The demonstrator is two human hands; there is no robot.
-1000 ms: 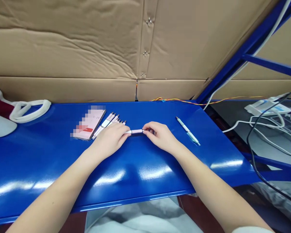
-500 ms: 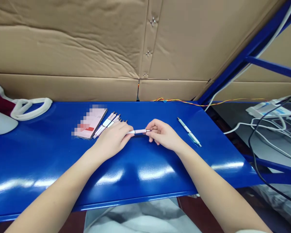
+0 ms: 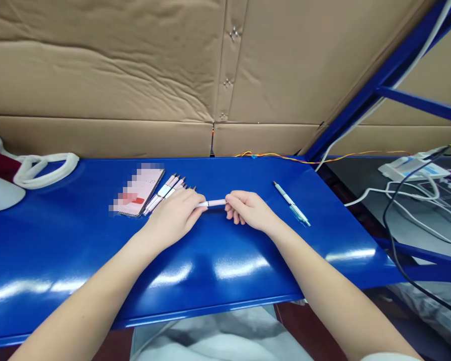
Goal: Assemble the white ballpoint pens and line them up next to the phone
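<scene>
A pale pink pen [image 3: 214, 203] is held level just above the blue table [image 3: 78, 250], between my two hands. My left hand [image 3: 175, 213] pinches its left end with closed fingers. My right hand [image 3: 248, 209] is curled shut around its right end, hiding the tip. Just behind my left hand lies a row of several similar pink pens [image 3: 168, 190], side by side with tips pointing away. A single white and teal pen [image 3: 291, 203] lies alone to the right of my right hand.
A phone [image 3: 138, 192] lies flat left of the pen row. A white bag with looped handles [image 3: 30, 168] sits at the far left. Cardboard [image 3: 135, 75] lines the wall behind. Cables and devices [image 3: 417, 185] crowd the lower shelf at right, past a blue frame post [image 3: 379, 80].
My right hand has closed over the pen's right end, covering the tip that showed half a second ago. My left hand has kept its grip in place.
</scene>
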